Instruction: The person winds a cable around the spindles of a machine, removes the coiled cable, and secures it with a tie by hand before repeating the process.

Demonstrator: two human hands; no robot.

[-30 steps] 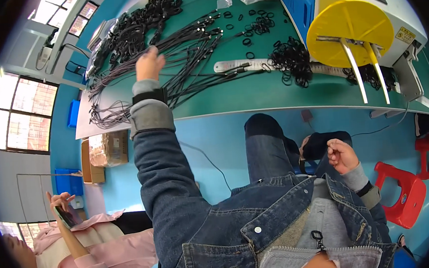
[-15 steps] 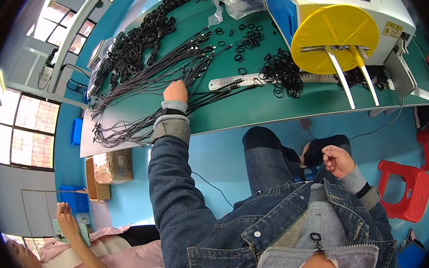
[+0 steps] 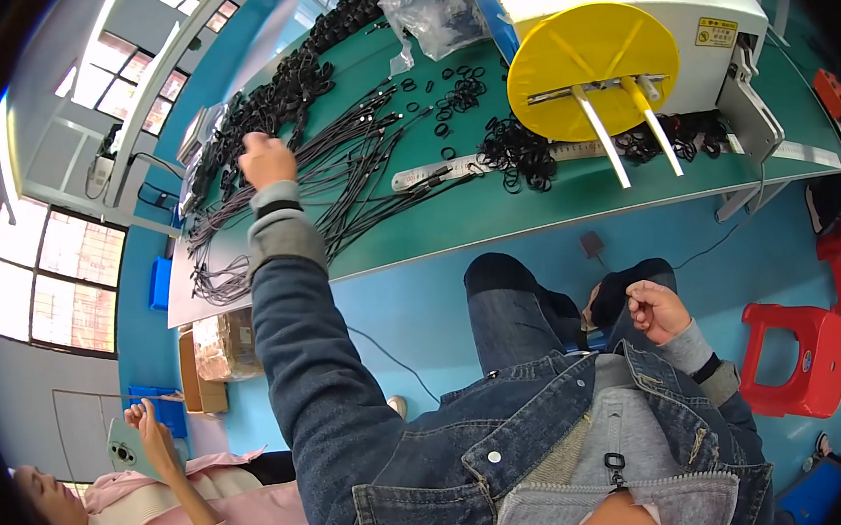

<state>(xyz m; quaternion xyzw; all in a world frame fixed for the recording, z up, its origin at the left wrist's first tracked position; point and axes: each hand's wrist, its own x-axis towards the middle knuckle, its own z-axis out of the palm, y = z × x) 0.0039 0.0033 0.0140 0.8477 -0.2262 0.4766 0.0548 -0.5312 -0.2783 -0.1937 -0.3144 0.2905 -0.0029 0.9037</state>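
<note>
My left hand (image 3: 267,160) reaches far over the left part of the green table (image 3: 417,219). It is above the grey-black cables (image 3: 335,161), beside a heap of black coiled cables (image 3: 278,102). Its fingers, a little blurred, look bent and apart, and nothing shows in them. Over my lap, close to my knee, I keep my right hand (image 3: 660,312) closed with the fingers curled in. Whether anything small is inside it is hidden. Loose black loops (image 3: 520,153) lie in a pile near the middle, partly over a steel ruler (image 3: 443,171).
A white machine (image 3: 686,10) with a yellow disc (image 3: 590,70) and two protruding rods stands at the right. A clear plastic bag (image 3: 432,13) lies at the back. Red stools (image 3: 803,358) stand on the right. At lower left a person in pink (image 3: 203,492) holds a phone (image 3: 129,449).
My left hand has moved left and farther across the table, from the cables' near ends towards the coiled heap. My right hand stays closed over my lap. The view has shifted slightly.
</note>
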